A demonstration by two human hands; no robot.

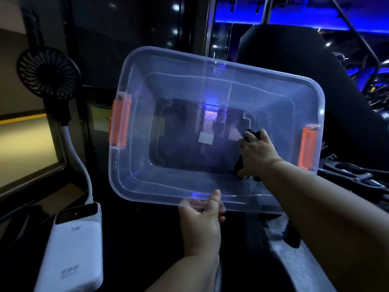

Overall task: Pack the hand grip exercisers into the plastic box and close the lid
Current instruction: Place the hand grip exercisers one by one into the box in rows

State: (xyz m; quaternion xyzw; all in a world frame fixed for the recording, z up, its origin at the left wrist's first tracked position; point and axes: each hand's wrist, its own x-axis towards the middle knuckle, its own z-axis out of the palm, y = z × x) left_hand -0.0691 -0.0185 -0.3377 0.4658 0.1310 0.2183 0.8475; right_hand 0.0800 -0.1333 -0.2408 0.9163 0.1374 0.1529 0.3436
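A dark tabletop (136, 249) carries the things. A white power bank (69, 249) lies flat on it at the near left. From the power bank's far end a white bendy stalk (84, 171) rises to a small black fan (48, 70). Well to the right of the power bank lie black hand grip exercisers (355, 180), dim and hard to count.

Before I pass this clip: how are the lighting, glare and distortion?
Head view: dim, blue light behind; blue glare spots on the clear box; black exerciser in the right hand merges with the dark bottom; left hand on the near rim shows clearly; wide-angle bending at edges.
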